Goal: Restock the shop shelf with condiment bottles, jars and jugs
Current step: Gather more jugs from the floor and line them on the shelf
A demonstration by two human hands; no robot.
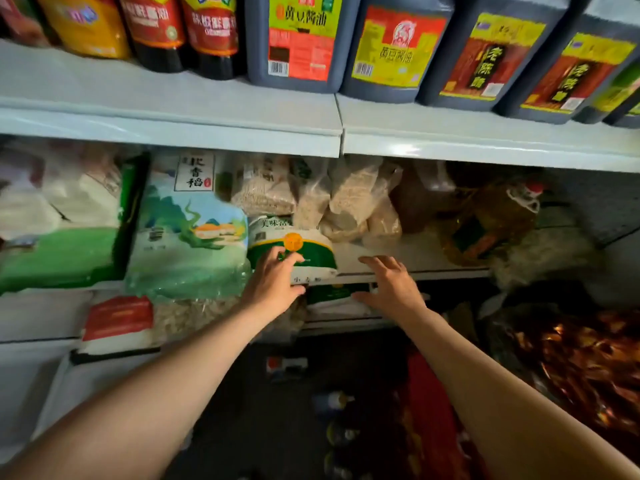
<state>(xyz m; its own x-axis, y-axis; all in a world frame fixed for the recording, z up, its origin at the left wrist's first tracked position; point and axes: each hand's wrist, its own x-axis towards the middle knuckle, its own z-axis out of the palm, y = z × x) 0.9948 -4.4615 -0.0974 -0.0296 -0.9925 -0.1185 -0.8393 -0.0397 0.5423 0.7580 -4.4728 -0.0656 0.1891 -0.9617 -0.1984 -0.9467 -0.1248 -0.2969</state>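
Dark soy-sauce jugs [298, 39] and vinegar jugs [491, 53] with yellow and red labels line the upper white shelf [242, 133], beside dark bottles [211, 36]. On the lower shelf [398, 268] lies a white and green bag [304, 247]. My left hand [273, 278] rests on that bag's front with fingers spread. My right hand [391, 282] hovers with straight fingers at the lower shelf's edge, beside the bag, holding nothing.
Large rice bags [187, 233] and clear bags of grain [349, 202] fill the lower shelf. A yellow oil jug [495, 220] in plastic sits at the right. Below, the floor is dark, with bottle tops [336, 400] and red packaging [429, 420].
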